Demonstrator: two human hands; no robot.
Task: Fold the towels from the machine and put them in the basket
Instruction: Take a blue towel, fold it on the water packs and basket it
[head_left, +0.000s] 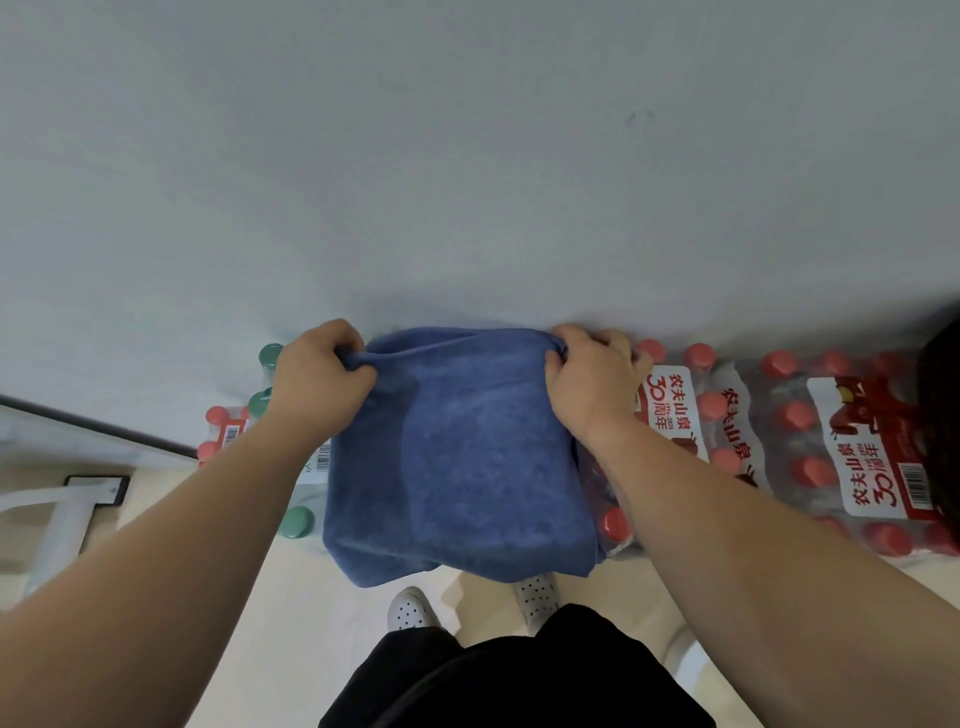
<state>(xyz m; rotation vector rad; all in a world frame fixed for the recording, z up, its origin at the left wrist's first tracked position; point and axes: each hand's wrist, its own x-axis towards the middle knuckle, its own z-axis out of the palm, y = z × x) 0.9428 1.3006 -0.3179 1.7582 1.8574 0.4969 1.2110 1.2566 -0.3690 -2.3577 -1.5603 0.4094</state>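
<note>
Bare forearms (171, 525), black trousers (493, 675), white perforated clogs (410, 609)

Shrink-wrapped packs of red-capped bottles (852, 452): right of the grip, on cream floor (311, 613), against pale wall (467, 156). Green-capped bottles (271, 355): left of the grip. White perforated shoes (409, 609), black trousers (498, 675): below it.

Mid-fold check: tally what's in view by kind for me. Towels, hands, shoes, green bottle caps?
Towel: 1, blue
Hands: 2, left hand and right hand, both gripping the towel's top edge
Shoes: 2, white
Green bottle caps: 3 showing
Total: 8
</note>
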